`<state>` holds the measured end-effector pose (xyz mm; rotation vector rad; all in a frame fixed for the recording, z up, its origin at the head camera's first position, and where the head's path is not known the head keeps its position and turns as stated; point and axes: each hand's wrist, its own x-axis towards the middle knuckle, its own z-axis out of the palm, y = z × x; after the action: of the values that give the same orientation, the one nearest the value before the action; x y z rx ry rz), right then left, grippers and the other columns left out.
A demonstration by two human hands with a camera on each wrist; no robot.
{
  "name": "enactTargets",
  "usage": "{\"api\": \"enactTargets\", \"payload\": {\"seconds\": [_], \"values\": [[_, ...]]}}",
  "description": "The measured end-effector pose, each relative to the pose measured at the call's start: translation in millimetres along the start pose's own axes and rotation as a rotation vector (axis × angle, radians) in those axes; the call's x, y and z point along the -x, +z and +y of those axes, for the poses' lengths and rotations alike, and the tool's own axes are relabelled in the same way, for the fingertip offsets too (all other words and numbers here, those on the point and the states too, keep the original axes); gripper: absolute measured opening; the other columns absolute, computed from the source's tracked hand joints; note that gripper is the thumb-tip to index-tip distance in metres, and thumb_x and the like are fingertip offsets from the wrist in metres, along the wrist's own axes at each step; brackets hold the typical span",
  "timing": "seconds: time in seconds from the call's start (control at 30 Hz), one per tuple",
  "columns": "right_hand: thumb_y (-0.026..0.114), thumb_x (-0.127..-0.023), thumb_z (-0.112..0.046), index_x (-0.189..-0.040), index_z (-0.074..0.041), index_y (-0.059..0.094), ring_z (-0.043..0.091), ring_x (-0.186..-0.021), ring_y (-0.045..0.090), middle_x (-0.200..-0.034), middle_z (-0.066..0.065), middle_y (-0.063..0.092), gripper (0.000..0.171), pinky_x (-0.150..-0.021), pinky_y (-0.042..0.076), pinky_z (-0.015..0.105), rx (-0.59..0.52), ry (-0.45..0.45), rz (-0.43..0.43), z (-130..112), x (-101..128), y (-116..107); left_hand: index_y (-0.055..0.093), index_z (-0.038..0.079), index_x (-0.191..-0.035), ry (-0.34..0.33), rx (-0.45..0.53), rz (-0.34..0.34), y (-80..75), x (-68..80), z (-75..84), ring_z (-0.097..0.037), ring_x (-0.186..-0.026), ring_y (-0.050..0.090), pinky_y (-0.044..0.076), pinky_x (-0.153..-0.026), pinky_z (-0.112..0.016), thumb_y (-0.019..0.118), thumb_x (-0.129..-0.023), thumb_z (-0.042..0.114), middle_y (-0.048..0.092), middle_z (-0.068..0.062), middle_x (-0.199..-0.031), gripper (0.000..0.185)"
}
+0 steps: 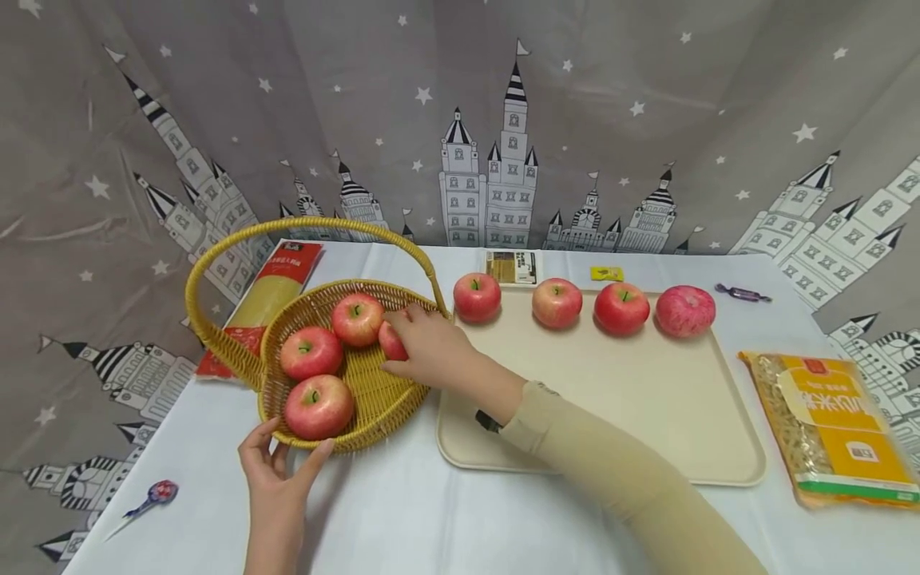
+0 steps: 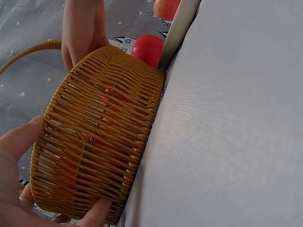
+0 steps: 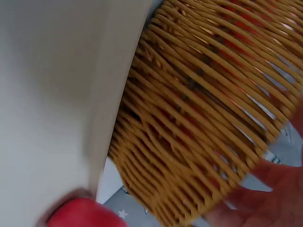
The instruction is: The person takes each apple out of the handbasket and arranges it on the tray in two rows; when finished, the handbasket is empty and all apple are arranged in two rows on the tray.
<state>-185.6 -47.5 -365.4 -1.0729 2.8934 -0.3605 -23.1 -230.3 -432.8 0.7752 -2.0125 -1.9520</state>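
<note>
A yellow wicker basket (image 1: pixel 381 383) with a tall arched handle stands on the white cloth, with several red apples inside, among them a front apple (image 1: pixel 319 407). My left hand (image 1: pixel 279 471) holds the basket's near-left end, its thumb and fingers spread along the woven side in the left wrist view. Inside the basket's right part, my right hand (image 1: pixel 434 351) grips an apple (image 1: pixel 391 342) from above; the hand covers most of that apple. In the right wrist view, the basket's woven wall (image 3: pixel 189 118) hides the fruit and part of the right hand (image 3: pixel 265 198).
Right of the basket lies a beige tray (image 1: pixel 604 415) with several apples (image 1: pixel 557 303) along its far edge. A noodle packet (image 1: pixel 834 431) is at the far right, a red-and-yellow bag (image 1: pixel 269 295) behind the basket, a lollipop (image 1: pixel 154 495) at front left. Small packets (image 1: pixel 512 267) and a wrapped candy (image 1: pixel 743 293) lie behind.
</note>
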Motion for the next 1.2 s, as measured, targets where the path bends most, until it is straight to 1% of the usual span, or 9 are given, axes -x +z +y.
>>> {"api": "enactTargets", "payload": {"seconds": [0.2, 0.37, 0.47, 0.6, 0.77, 0.87, 0.97, 1.1, 1.2], "values": [[0.068, -0.085, -0.050, -0.135, -0.014, 0.049, 0.027, -0.100, 0.057, -0.118, 0.009, 0.053, 0.065, -0.077, 0.052, 0.036, 0.044, 0.096, -0.048, -1.9, -23.1, 14.6, 0.017, 0.028, -0.135, -0.009, 0.002, 0.001, 0.6, 1.3, -1.5, -0.020, -0.144, 0.012, 0.037, -0.102, -0.017, 0.074, -0.086, 0.014, 0.005, 0.003, -0.151, 0.076], [0.069, -0.081, -0.047, -0.129, -0.015, 0.055, 0.025, -0.095, 0.057, -0.112, 0.007, 0.055, 0.059, -0.075, 0.052, 0.035, 0.045, 0.028, 0.028, 3.0, -21.2, 16.6, 0.016, 0.030, -0.136, -0.026, 0.000, 0.004, 2.0, 2.4, -1.3, -0.018, -0.143, 0.012, 0.031, -0.109, -0.025, 0.073, -0.087, 0.015, 0.003, 0.003, -0.153, 0.077], [0.067, -0.082, -0.048, -0.134, -0.018, 0.053, 0.025, -0.098, 0.056, -0.118, 0.006, 0.055, 0.062, -0.078, 0.052, 0.035, 0.036, -0.043, 0.119, 3.1, -4.0, 4.0, 0.016, 0.029, -0.136, -0.017, 0.012, 0.007, 4.2, 3.0, -1.9, -0.019, -0.142, 0.014, 0.031, -0.109, -0.024, 0.073, -0.087, 0.012, 0.006, 0.003, -0.151, 0.076], [0.069, -0.083, -0.050, -0.139, -0.022, 0.050, 0.022, -0.111, 0.053, -0.130, 0.003, 0.051, 0.066, -0.087, 0.051, 0.035, -0.068, -0.086, 0.221, 7.8, 36.1, -33.5, 0.017, 0.029, -0.136, -0.008, 0.021, 0.007, 7.3, 2.7, -2.2, -0.019, -0.143, 0.012, 0.029, -0.111, -0.027, 0.072, -0.087, 0.011, 0.006, 0.003, -0.151, 0.076], [0.076, -0.080, -0.043, -0.137, -0.019, 0.052, 0.018, -0.122, 0.046, -0.133, 0.001, 0.052, 0.066, -0.096, 0.046, 0.037, -0.194, -0.066, 0.353, 45.7, 98.3, -75.9, 0.018, 0.028, -0.136, 0.013, 0.060, 0.009, 11.0, 2.0, -3.7, -0.018, -0.141, 0.014, 0.033, -0.106, -0.020, 0.071, -0.087, 0.007, 0.009, 0.003, -0.146, 0.075], [0.081, -0.076, -0.038, -0.133, -0.017, 0.055, 0.020, -0.120, 0.048, -0.129, 0.002, 0.054, 0.066, -0.093, 0.048, 0.041, -0.206, 0.033, 0.419, 84.0, 137.7, -86.7, 0.019, 0.028, -0.136, 0.023, 0.086, 0.021, 11.6, 2.5, -5.6, -0.019, -0.140, 0.017, 0.038, -0.098, -0.014, 0.071, -0.087, 0.004, 0.010, 0.003, -0.145, 0.075], [0.082, -0.075, -0.039, -0.132, -0.015, 0.054, 0.024, -0.115, 0.050, -0.126, 0.005, 0.054, 0.068, -0.088, 0.050, 0.047, -0.219, 0.225, 0.417, 128.2, 178.9, -88.7, 0.020, 0.028, -0.136, 0.029, 0.090, 0.023, 11.1, 2.4, -7.0, -0.018, -0.139, 0.018, 0.039, -0.094, -0.012, 0.071, -0.087, 0.003, 0.010, 0.002, -0.147, 0.075], [0.079, -0.076, -0.047, -0.135, -0.010, 0.049, 0.033, -0.111, 0.047, -0.125, 0.014, 0.052, 0.076, -0.085, 0.049, 0.056, -0.254, 0.497, 0.302, 185.7, 227.0, -83.7, 0.019, 0.028, -0.137, 0.013, 0.067, 0.023, 10.0, 0.3, -6.1, -0.016, -0.140, 0.017, 0.040, -0.095, -0.011, 0.072, -0.087, 0.008, 0.008, 0.001, -0.151, 0.075], [0.076, -0.078, -0.051, -0.136, -0.003, 0.045, 0.038, -0.111, 0.045, -0.125, 0.021, 0.049, 0.082, -0.085, 0.049, 0.058, -0.280, 0.615, 0.186, 216.7, 250.3, -74.2, 0.018, 0.028, -0.137, -0.006, 0.060, 0.032, 10.2, -2.0, -5.2, -0.015, -0.141, 0.016, 0.042, -0.088, -0.008, 0.073, -0.086, 0.011, 0.007, 0.001, -0.153, 0.077]]}}
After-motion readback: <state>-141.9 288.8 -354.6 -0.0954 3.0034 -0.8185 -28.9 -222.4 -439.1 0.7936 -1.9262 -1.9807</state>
